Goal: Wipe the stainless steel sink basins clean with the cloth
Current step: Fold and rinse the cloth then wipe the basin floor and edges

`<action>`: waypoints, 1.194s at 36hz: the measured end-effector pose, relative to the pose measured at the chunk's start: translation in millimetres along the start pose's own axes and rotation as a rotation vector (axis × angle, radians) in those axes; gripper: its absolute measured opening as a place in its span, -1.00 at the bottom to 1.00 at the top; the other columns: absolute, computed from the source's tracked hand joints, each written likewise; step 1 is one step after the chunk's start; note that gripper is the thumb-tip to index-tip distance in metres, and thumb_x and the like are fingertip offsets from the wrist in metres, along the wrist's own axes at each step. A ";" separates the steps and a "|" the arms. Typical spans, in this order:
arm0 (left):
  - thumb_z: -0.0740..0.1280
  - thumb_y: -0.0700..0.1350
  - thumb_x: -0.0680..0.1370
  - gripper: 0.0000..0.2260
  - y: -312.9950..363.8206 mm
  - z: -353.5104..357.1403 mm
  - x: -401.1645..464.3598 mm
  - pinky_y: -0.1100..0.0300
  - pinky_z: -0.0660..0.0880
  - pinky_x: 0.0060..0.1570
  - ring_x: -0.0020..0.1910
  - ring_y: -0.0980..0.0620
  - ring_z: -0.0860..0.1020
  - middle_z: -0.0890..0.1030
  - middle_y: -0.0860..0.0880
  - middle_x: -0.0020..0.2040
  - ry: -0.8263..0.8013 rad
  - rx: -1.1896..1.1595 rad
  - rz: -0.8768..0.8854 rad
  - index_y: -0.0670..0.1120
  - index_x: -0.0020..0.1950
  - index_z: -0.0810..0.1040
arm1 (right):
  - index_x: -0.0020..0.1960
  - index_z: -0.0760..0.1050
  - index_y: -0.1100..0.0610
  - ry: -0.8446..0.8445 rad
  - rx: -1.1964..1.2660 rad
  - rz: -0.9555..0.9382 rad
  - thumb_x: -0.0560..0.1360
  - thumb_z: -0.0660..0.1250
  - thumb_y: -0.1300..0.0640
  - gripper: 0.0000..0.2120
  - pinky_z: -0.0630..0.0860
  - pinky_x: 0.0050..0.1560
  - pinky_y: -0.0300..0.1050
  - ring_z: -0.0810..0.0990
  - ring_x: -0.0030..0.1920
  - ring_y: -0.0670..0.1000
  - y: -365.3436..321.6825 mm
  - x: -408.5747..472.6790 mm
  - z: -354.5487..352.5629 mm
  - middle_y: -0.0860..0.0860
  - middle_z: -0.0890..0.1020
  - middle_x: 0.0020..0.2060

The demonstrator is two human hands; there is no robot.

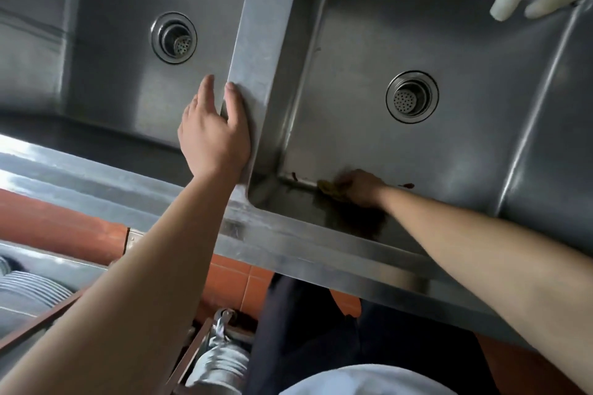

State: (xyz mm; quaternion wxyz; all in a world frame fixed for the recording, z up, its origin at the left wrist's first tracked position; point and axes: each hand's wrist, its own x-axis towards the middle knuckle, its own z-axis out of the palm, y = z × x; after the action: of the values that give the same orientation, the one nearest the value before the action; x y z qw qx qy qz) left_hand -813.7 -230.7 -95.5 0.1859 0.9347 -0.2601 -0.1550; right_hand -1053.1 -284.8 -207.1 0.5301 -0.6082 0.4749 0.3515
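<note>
The right hand (362, 187) is gripping a crumpled yellowish cloth (332, 191), pressing it against the near bottom edge of the right stainless steel sink basin (465, 51). The left hand (213, 131), fingers straight, is resting on the flat steel divider (266, 26) beside the left basin (128, 80).

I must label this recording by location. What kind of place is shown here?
Probably a commercial or canteen kitchen's washing area. Two deep stainless steel basins with strainer drains share a steel divider, the floor is red tile, and the right hand wipes with a cloth.
</note>
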 end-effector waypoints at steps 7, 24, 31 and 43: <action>-0.02 0.24 0.62 -0.46 -0.4 0.1 0.3 -0.07 0.22 0.47 0.49 -0.10 0.31 0.45 0.00 0.46 -0.013 0.072 0.008 0.05 0.52 0.34 | 0.27 0.61 0.02 -0.136 0.091 -0.217 0.53 0.25 0.37 -0.58 0.43 -0.09 -0.35 0.59 0.04 -0.01 -51.2 -36.0 -6.2 -0.01 0.65 0.08; 0.02 0.21 0.63 -0.48 6.5 -3.6 -2.3 -0.07 0.34 0.39 0.38 -0.06 0.45 0.55 -0.04 0.36 -0.027 0.050 -0.012 -0.02 0.45 0.45 | 0.27 0.56 0.06 -0.053 -0.486 -0.149 0.61 0.26 0.13 -0.74 0.50 0.15 -0.11 0.59 0.18 0.12 -4.1 -1.4 -8.7 0.08 0.59 0.23; -0.01 0.23 0.62 -0.46 7.5 -5.3 -1.3 -0.07 0.33 0.39 0.38 -0.06 0.45 0.55 -0.04 0.35 -0.037 0.056 -0.017 0.00 0.48 0.39 | 0.23 0.57 0.10 0.112 -0.349 -0.183 0.54 0.36 0.01 -0.70 0.49 0.20 -0.01 0.56 0.23 0.22 -20.1 30.0 -15.3 0.17 0.59 0.23; -0.01 0.24 0.62 -0.45 6.8 -3.9 -1.9 -0.08 0.35 0.38 0.37 -0.05 0.46 0.55 -0.02 0.36 -0.050 0.022 -0.026 -0.01 0.48 0.41 | 0.21 0.54 0.26 0.460 0.061 -0.152 0.48 0.47 0.07 -0.61 0.46 0.17 0.03 0.56 0.18 0.25 -89.1 82.0 24.0 0.25 0.58 0.17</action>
State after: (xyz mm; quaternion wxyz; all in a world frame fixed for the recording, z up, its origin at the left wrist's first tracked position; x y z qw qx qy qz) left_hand -816.7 -234.1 -88.7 0.1668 0.9358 -0.2544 -0.1779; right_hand -941.8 -279.3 -260.4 0.4512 -0.6898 0.5465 0.1483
